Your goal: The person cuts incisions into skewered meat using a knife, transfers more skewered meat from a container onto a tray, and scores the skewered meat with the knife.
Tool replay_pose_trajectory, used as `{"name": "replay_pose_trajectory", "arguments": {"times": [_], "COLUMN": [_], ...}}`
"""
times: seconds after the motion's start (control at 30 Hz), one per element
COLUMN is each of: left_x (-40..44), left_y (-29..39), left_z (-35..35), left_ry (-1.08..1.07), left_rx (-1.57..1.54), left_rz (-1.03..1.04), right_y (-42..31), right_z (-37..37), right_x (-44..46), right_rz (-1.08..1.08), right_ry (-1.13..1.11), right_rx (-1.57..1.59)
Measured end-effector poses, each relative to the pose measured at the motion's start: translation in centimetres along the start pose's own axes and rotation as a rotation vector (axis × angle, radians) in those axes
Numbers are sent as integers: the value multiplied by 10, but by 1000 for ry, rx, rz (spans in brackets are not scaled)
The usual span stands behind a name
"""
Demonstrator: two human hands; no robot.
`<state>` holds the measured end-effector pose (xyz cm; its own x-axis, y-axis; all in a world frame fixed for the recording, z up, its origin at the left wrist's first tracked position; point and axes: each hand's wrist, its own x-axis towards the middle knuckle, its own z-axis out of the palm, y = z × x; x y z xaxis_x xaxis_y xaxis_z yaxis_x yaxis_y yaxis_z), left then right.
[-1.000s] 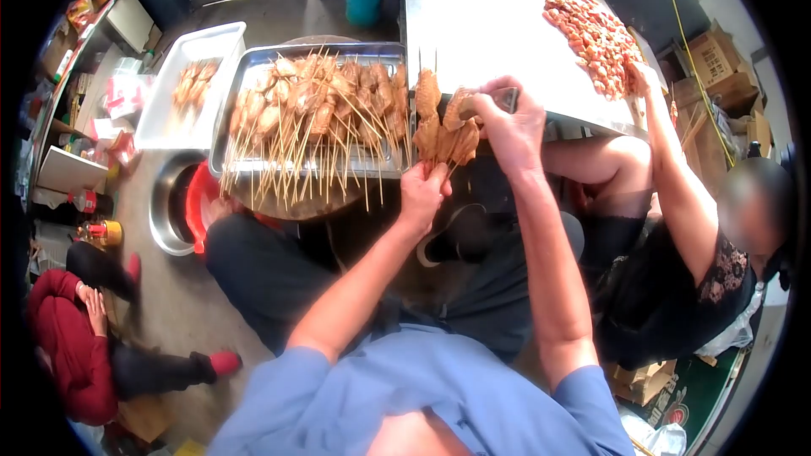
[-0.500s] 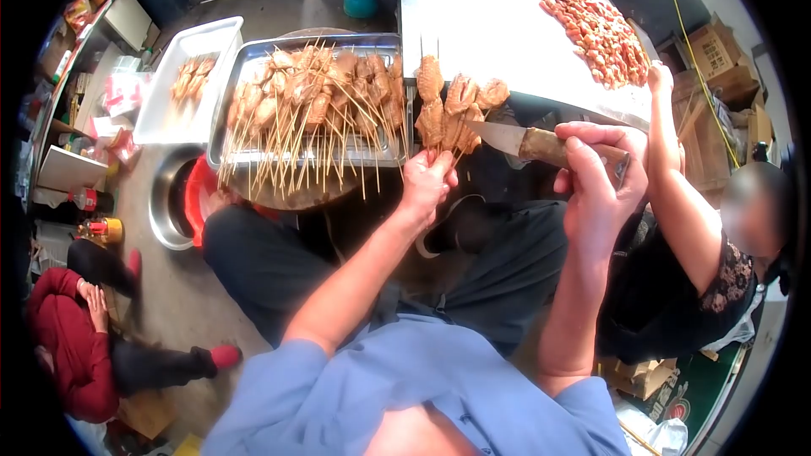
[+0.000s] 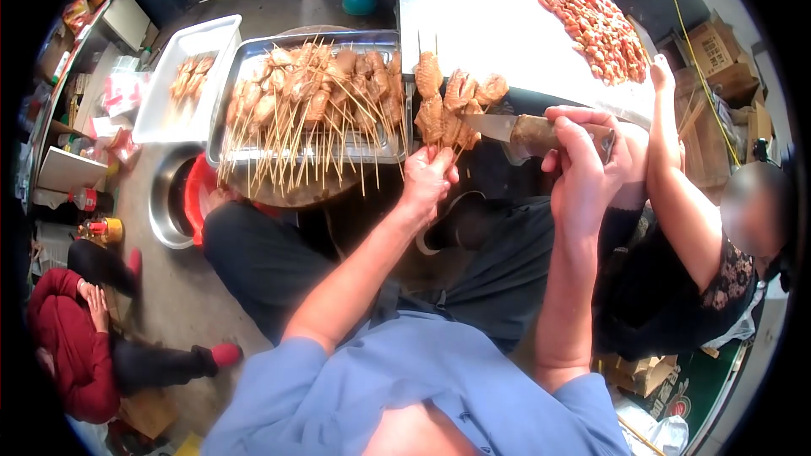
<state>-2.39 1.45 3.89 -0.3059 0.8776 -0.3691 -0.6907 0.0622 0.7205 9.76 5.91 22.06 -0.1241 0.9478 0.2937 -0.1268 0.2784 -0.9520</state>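
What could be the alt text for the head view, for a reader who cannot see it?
A person's left hand holds skewers of meat while the right hand points a knife at them. To the left, a metal tray is piled with more skewers; to the right, chopped meat lies on a table, near another person's hand.

Lettering in view; none of it can be read with certainty. At two o'clock, a cardboard box (image 3: pixel 714 44) bears dark printed characters, too small to decipher. At four o'clock, a green carton (image 3: pixel 700 374) carries slanting white characters beside a round red-and-white emblem, likewise illegible. At nine o'clock, a red-labelled bottle (image 3: pixel 87 199) and a yellow-banded container (image 3: pixel 103 231) show blurred labels.
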Motion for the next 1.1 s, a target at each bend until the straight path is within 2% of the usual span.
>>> {"name": "replay_pose_trajectory", "arguments": {"times": [0.13, 0.3, 0.57, 0.63, 0.67, 0.77, 0.87, 1.0, 1.1], "left_x": [2, 6, 12, 13, 13, 18, 14, 13, 13], "left_y": [0, -4, -4, -6, -9, -8, -7, -8, -9], "left_z": [-4, -6, -9, -10, -9, -8, -9, -6, -5], "left_ry": [-14, -23, -10, -14, -13, 0, 28, 30, 8], "left_rx": [12, 37, 91, 100, 99, 102, 117, 118, 121], "left_rz": [-5, 11, 19, 22, 26, 49, 58, 63, 71], "right_y": [3, 4, 77, 116, 120, 114, 79, 22, 51], "right_z": [3, 19, 44, 42, 45, 39, 33, 24, 25], "right_x": [8, 17, 34, 28, 20, 7, 5, -8, -15], "right_rz": [25, 49, 155, 30, 39, 16, 102, 87, -17], "right_ry": [24, -61, -35, -84, -49, -70, -79, -150, -114], "right_rx": [35, -190, -270, -325, -386, -378, -217, -359, -330]}}
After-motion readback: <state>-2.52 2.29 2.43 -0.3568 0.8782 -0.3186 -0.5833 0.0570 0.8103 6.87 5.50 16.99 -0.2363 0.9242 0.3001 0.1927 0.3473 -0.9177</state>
